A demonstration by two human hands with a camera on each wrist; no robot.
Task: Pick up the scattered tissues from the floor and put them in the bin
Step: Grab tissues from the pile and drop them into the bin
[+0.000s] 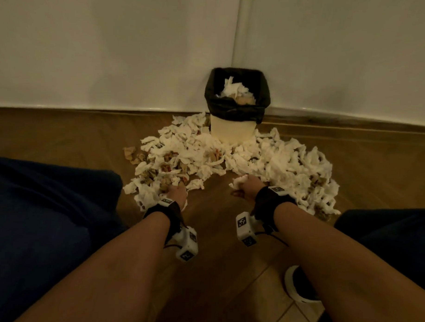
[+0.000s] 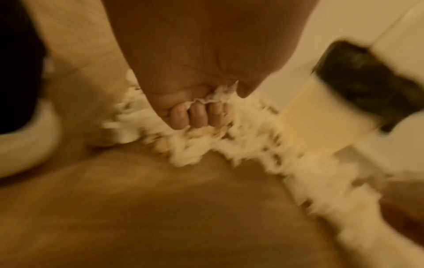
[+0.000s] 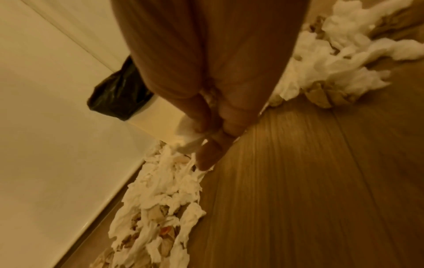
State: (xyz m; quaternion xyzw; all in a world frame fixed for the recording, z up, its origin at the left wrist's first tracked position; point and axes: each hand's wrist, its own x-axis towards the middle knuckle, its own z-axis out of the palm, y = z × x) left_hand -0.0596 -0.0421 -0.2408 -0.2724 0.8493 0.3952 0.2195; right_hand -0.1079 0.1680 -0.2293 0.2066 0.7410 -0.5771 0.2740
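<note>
Tissues [image 1: 243, 159] lie in a wide crescent on the floor [image 1: 63, 136] across the middle of the frame, wrapped round the foot of the bin [image 1: 236, 106], which stands at upper centre against the wall and already holds some. The bin lies straight ahead of both hands, beyond the heap, slightly nearer the right hand. The left hand [image 1: 178, 192] is sunk in the near left edge of the heap; in the blurred left wrist view its fingers [image 2: 197, 116] are curled round a wad. The right hand [image 1: 245, 187], at centre right and just clear of the heap's near edge, is clenched on a white clump [image 3: 188, 135]. Both forearms reach forward and down, wrists low. I judge that the next move is a lift forward over the heap to the bin's rim.
</note>
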